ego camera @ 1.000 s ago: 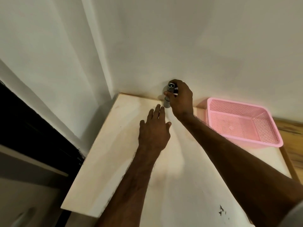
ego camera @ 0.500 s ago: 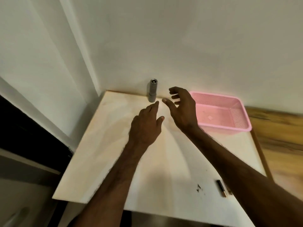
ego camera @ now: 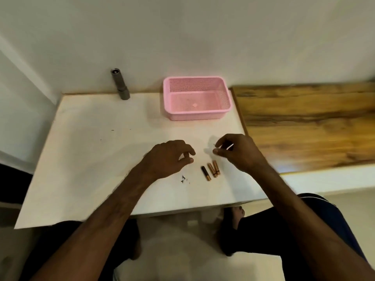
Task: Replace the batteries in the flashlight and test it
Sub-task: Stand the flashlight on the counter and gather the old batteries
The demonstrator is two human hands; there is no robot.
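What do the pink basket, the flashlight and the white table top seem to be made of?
Pink basket: moulded plastic, judging by its perforated mesh walls. Flashlight: matte grey, probably metal, possibly plastic; too small to tell. Table top: smooth pale board, perhaps laminate.

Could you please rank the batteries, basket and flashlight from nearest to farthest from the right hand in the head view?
1. Batteries, just left of the right hand, nearer the person.
2. Basket, behind, by the wall.
3. Flashlight, standing far back left.
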